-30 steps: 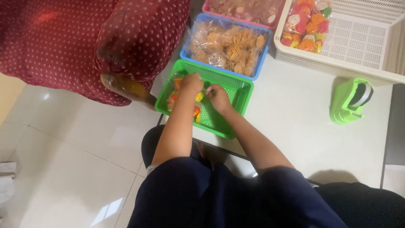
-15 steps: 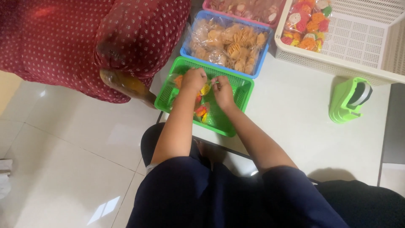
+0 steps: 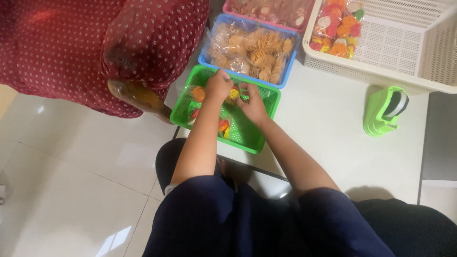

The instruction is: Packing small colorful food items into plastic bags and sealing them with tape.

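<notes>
My left hand (image 3: 218, 85) and my right hand (image 3: 252, 103) meet over a green plastic basket (image 3: 247, 138) on a white table (image 3: 333, 128). Between their fingers they pinch a small clear bag of coloured snacks (image 3: 234, 93), yellow and green pieces showing. Inside the basket lie more small packs of coloured crackers (image 3: 223, 127), orange and red ones near the left wall.
Behind the green basket stands a blue basket (image 3: 247, 52) of bagged pale crackers, then a pink basket (image 3: 271, 12). A white crate (image 3: 404, 43) holds a bag of coloured crackers (image 3: 335, 26). A green tape dispenser (image 3: 383, 112) stands right. A person in dotted red cloth (image 3: 95, 43) stands left.
Both hands have stayed over the green basket, their fingers working at the small bag and drawing closer together. The view has shifted slightly.
</notes>
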